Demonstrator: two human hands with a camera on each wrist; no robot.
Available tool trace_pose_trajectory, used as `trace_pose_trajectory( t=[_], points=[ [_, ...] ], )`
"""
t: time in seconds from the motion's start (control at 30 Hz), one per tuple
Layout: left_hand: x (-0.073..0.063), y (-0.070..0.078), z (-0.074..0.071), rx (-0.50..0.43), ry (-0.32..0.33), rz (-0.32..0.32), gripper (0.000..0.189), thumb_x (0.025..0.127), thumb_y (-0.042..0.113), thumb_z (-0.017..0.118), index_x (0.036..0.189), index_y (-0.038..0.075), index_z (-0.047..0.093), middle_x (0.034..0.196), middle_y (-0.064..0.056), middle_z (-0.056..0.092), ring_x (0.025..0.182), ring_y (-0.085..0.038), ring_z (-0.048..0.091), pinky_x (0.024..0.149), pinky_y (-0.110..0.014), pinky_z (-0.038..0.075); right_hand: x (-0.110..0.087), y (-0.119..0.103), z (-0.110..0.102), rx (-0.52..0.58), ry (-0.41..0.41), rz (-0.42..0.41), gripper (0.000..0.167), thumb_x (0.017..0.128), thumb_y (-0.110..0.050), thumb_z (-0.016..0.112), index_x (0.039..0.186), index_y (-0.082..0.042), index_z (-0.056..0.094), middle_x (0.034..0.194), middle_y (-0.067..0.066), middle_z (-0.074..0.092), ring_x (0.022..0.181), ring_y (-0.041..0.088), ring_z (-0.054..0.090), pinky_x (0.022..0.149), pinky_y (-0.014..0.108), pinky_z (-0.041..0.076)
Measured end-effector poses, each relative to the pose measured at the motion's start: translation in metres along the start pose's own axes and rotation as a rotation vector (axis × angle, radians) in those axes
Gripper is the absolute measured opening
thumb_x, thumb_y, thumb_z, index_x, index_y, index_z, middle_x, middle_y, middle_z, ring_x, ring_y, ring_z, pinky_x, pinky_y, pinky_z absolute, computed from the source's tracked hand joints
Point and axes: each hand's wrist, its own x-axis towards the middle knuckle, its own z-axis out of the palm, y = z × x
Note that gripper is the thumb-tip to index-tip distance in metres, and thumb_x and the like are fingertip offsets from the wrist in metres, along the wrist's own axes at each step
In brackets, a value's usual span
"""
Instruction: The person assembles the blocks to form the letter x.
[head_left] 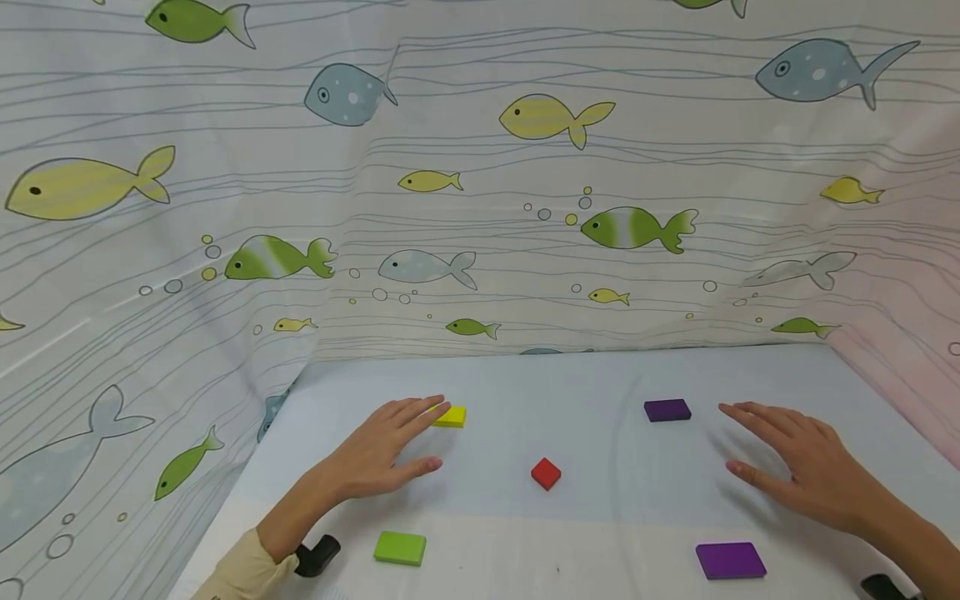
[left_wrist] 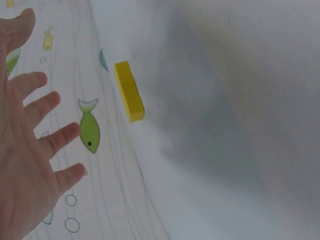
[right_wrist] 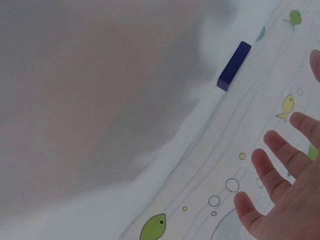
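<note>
My left hand (head_left: 386,454) hovers above the table's left side with fingers spread, holding nothing. Its fingertips partly cover a yellow block (head_left: 452,417) in the head view; the left wrist view shows the same yellow block (left_wrist: 129,92) apart from the hand. Over the right side, my right hand (head_left: 806,467) is likewise raised, its fingers extended around nothing. Just left of it lies a dark purple block (head_left: 667,410), seen also as a dark block (right_wrist: 234,66) in the right wrist view. A small red block (head_left: 546,473) sits between the hands, turned cornerwise.
A light green block (head_left: 400,548) lies near the front left of the white table (head_left: 525,542). At the front right is a flat purple block (head_left: 731,561). A fish-patterned curtain (head_left: 480,208) hangs behind the table and along its sides.
</note>
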Motion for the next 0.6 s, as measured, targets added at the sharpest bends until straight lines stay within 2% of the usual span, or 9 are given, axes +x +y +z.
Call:
trace_pose_trajectory(
  t=[0.37, 0.6],
  points=[
    [0.0070, 0.0053, 0.0018, -0.010, -0.012, 0.062, 0.072, 0.096, 0.059, 0.049, 0.157, 0.026, 0.028, 0.159, 0.005, 0.029, 0.138, -0.023, 0.036, 0.109, -0.050, 0.030, -0.0029, -0.0051, 0.0002, 0.071, 0.046, -0.062, 0.075, 0.078, -0.037, 0.082, 0.146, -0.034, 0.048, 0.137, 0.004, 0.055, 0.124, 0.033, 0.045, 0.088, 0.064, 0.029],
    [0.0105, 0.0101, 0.0050, -0.022, -0.013, 0.091, 0.068, 0.097, 0.057, 0.048, 0.156, 0.028, 0.030, 0.159, 0.010, 0.027, 0.137, -0.019, 0.037, 0.108, -0.048, 0.032, -0.0043, -0.0099, 0.0001, 0.077, 0.019, -0.056, 0.074, 0.079, -0.038, 0.081, 0.145, -0.032, 0.049, 0.137, 0.004, 0.056, 0.124, 0.032, 0.045, 0.092, 0.067, 0.028]
  ],
)
